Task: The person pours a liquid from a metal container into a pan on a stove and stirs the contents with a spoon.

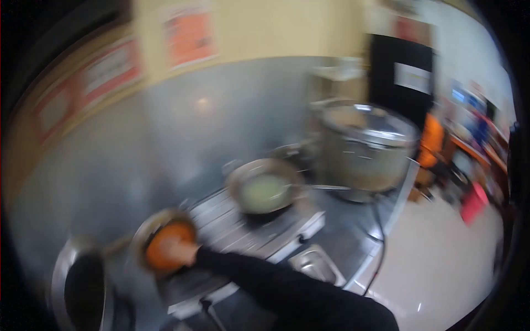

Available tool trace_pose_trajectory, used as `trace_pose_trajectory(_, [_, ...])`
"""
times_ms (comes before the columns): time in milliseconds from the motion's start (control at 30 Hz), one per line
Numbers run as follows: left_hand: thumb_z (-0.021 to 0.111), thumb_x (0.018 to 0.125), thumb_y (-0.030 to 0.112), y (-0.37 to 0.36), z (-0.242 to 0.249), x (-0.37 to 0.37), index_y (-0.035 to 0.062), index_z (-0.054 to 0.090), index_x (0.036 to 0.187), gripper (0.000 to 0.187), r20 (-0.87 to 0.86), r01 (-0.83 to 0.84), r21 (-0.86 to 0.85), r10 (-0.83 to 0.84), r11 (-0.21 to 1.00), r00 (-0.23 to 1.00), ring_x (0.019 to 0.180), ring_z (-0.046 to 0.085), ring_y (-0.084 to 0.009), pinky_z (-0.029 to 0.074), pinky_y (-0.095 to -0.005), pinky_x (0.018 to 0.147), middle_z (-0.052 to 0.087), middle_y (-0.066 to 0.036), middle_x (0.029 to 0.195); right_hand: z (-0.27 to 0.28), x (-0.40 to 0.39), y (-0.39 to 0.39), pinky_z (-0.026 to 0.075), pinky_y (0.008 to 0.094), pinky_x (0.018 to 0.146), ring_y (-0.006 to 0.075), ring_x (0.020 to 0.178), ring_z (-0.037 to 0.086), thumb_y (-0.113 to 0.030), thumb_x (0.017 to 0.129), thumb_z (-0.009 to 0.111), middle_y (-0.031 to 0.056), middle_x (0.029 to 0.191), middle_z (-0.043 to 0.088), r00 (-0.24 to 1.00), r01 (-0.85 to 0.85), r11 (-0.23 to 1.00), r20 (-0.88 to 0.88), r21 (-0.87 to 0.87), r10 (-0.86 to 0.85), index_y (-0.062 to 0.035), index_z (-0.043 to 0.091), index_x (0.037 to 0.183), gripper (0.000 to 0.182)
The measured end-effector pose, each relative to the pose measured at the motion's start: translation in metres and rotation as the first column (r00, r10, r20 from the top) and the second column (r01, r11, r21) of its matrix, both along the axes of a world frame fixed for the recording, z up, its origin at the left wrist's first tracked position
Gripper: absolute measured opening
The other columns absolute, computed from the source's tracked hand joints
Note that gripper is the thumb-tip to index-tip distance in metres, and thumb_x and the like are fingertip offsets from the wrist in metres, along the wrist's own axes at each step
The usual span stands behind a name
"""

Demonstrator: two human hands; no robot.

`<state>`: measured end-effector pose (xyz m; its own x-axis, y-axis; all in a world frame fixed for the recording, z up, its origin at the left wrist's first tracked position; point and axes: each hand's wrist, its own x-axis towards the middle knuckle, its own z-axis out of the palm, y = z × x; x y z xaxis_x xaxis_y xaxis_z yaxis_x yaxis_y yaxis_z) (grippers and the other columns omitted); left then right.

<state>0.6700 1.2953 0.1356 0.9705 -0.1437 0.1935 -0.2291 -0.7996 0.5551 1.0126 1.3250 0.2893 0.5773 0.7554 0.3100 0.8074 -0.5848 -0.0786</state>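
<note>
Seemingly to reach its orange contents, a person's hand in a black sleeve rests at the rim of a pan left of the stovetop's green-filled pan; blur hides the grip.

Heavy motion blur smears everything; fisheye bending with dark corners; soft indoor light, a faint glare on the steel wall.

A shallow metal pan holding pale green liquid sits on the steel stove top. Just beside it to the right stands a large lidded steel stockpot. A dark round metal pot sits at lower left. Blurred orange posters hang on the yellow wall
</note>
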Motion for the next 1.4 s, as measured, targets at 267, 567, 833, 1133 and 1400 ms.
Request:
trace_pose_trajectory(267, [0.063, 0.063, 0.025, -0.009, -0.002, -0.049, 0.0142, 0.056, 0.075, 0.018, 0.000, -0.079, -0.126, 0.079, 0.989, 0.997, 0.104, 0.042, -0.0224, 0.029, -0.0374, 0.087, 0.048, -0.005, 0.102, 0.063, -0.013, -0.047, 0.043, 0.0389, 0.071, 0.0325, 0.080, 0.055, -0.020, 0.069, 0.051, 0.0189, 0.083, 0.057, 0.960, -0.037, 0.949, -0.275, -0.313, -0.054, -0.0002, 0.059, 0.082, 0.025])
trace_pose_trajectory(567, [0.055, 0.069, 0.025, -0.008, 0.005, -0.054, 0.0147, 0.055, 0.083, 0.017, -0.053, -0.039, -0.120, 0.033, 0.992, 0.998, 0.108, 0.038, -0.0223, 0.026, -0.0372, 0.090, 0.045, -0.006, 0.107, 0.071, 0.016, -0.094, 0.044, 0.0357, 0.070, 0.0305, 0.078, 0.056, -0.015, 0.066, 0.048, 0.0145, 0.083, 0.058, 0.930, -0.265, 0.892, -0.341, -0.367, 0.136, -0.0089, 0.061, 0.087, 0.026])
trace_pose_trajectory(833, [0.046, 0.073, 0.017, 0.003, -0.073, -0.050, 0.0196, 0.057, 0.084, 0.015, -0.090, 0.048, -0.038, -0.052, 0.998, 0.995, 0.111, 0.036, -0.0188, 0.023, -0.0389, 0.091, 0.044, -0.003, 0.111, 0.054, 0.038, -0.089, 0.046, 0.0361, 0.070, 0.0299, 0.080, 0.057, -0.013, 0.067, 0.046, 0.0192, 0.084, 0.058, 0.988, 0.051, 0.871, -0.105, -0.488, -0.117, -0.0008, 0.061, 0.079, 0.022])
trace_pose_trajectory(1133, [0.047, 0.073, 0.015, 0.002, -0.050, -0.049, 0.0196, 0.056, 0.086, 0.016, -0.160, 0.056, -0.031, -0.060, 0.998, 0.985, 0.111, 0.036, -0.0188, 0.023, -0.0389, 0.092, 0.043, -0.004, 0.111, 0.010, 0.047, -0.031, 0.046, 0.0380, 0.068, 0.0321, 0.076, 0.057, -0.019, 0.072, 0.049, 0.0207, 0.077, 0.057, 0.941, 0.254, 0.964, -0.211, -0.081, -0.266, -0.0006, 0.060, 0.079, 0.022])
trace_pose_trajectory(1400, [0.050, 0.072, 0.017, -0.002, -0.048, -0.052, 0.0192, 0.057, 0.084, 0.014, -0.120, -0.013, -0.072, 0.004, 0.997, 0.993, 0.111, 0.036, -0.0198, 0.023, -0.0391, 0.092, 0.044, -0.003, 0.110, 0.046, -0.014, -0.042, 0.044, 0.0386, 0.074, 0.0317, 0.086, 0.055, -0.014, 0.074, 0.043, 0.0202, 0.087, 0.057, 0.938, 0.146, 0.956, -0.273, -0.254, -0.216, -0.0005, 0.058, 0.085, 0.023])
